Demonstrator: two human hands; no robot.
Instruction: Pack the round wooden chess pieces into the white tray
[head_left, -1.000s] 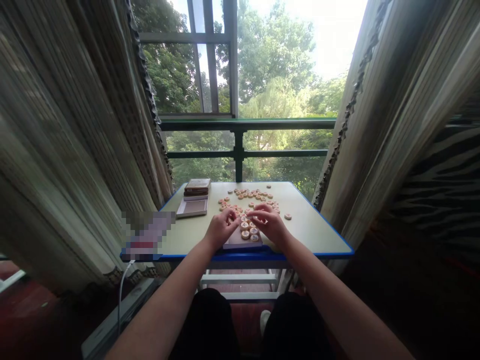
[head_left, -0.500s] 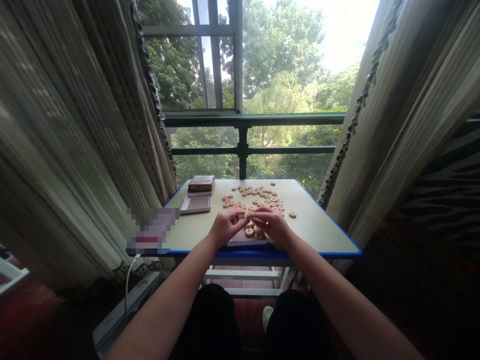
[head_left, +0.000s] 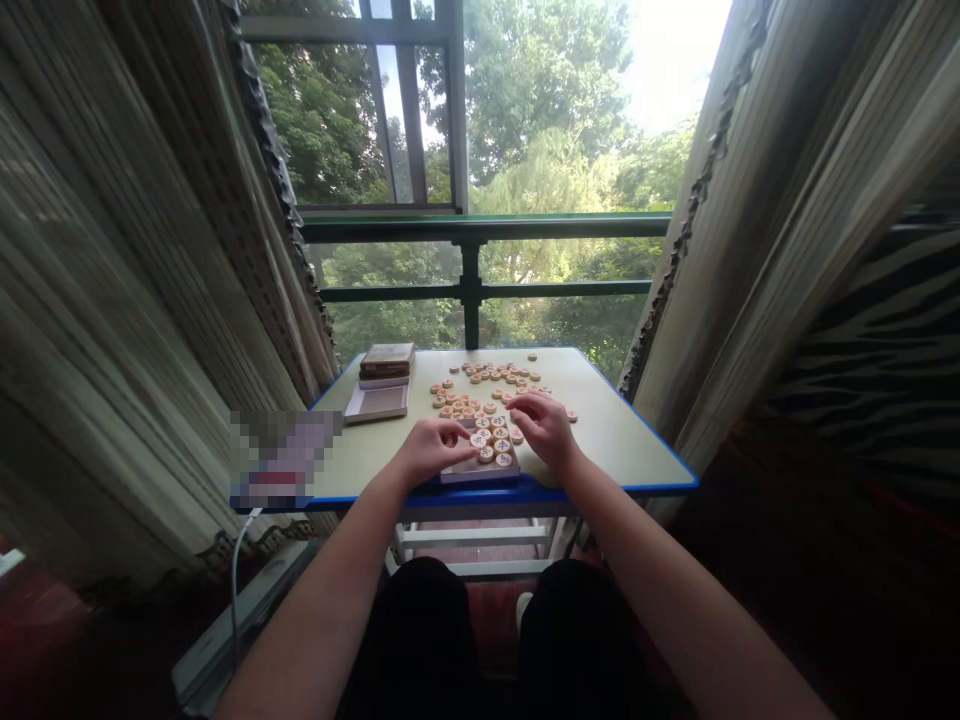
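Note:
A shallow open box (head_left: 480, 474) at the table's front edge holds several round wooden Chinese chess pieces (head_left: 502, 447), laid flat with dark characters upward. My left hand (head_left: 433, 450) is at the box's left side, thumb and forefinger apart beside the pieces; it looks open, and its other fingers are partly hidden. Beyond the box's right side, my right hand (head_left: 546, 428) is over the loose pieces, fingers stretched left and slightly bent, with nothing visible between them. Many loose chess pieces (head_left: 461, 408) with reddish marks lie scattered behind the box.
At the table's back left stands a stack of boxes (head_left: 386, 360), with an open, shallow box lid (head_left: 377, 401) before it. A blurred-out flat device (head_left: 289, 455) with a white cable (head_left: 235, 580) lies at the left corner. A green railing (head_left: 480, 228) runs behind the table (head_left: 630, 460).
My hands have parted from above the box: the left has drawn to its left side, the right over toward the loose pieces. The pieces in the box now show. The view has shifted slightly.

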